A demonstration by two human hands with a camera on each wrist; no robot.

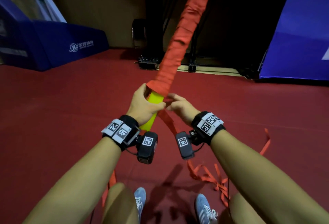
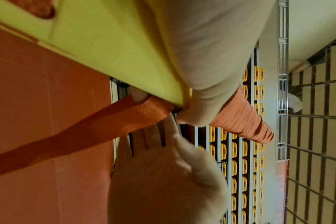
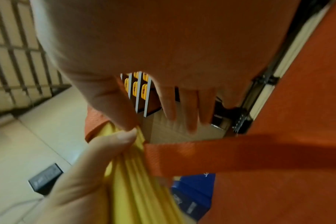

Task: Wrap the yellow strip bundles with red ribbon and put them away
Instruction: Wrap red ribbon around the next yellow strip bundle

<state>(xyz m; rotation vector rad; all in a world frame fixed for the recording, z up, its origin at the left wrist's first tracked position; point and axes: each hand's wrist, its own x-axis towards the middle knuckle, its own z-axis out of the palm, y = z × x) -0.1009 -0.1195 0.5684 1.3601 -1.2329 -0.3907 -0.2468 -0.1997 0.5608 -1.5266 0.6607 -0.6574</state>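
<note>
A long bundle of yellow strips (image 1: 155, 99) slants up and away from me, and red ribbon wrapping (image 1: 178, 46) covers most of its length. My left hand (image 1: 146, 103) grips the bare yellow end just below the wrapping. The loose red ribbon (image 1: 167, 122) runs from the bundle down between my wrists to a tangled heap on the floor (image 1: 208, 175). My right hand (image 1: 178, 105) is beside the bundle; in the right wrist view its fingers (image 3: 190, 109) are straight above the ribbon (image 3: 220, 154). The yellow strips (image 3: 140, 181) sit in my left hand (image 3: 82, 174).
I stand on a dark red floor (image 1: 71, 108), and my blue shoes (image 1: 139, 199) are below. Blue padded mats (image 1: 53, 46) lie at the left and a blue panel (image 1: 302, 28) stands at the right. A black stand frame (image 1: 192, 60) and a dark chair (image 1: 138, 33) are behind.
</note>
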